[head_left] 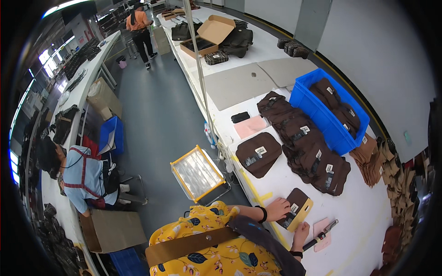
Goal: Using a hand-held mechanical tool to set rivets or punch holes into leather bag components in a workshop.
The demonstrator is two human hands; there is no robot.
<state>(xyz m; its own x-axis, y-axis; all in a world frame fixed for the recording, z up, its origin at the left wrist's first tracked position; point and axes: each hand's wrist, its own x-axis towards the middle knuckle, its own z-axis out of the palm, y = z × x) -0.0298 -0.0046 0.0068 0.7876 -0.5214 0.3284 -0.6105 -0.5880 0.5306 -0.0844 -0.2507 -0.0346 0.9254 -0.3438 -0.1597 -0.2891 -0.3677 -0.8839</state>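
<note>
Left hand [278, 209] loosely spread on brown piece [298, 198]; right hand [301, 233] at yellow card [303, 215] edge, pinch unclear; pink sheet [318, 228] nearby

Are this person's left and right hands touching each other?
Apart. In the head view, part of the brown-and-yellow piece shows between the left hand, at its left side, and the right hand, near its lower right.

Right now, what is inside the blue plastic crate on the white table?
Dark brown fabric pieces with white labels lie inside the blue plastic crate. The crate's bottom and anything beneath the top pieces cannot be seen.
</note>
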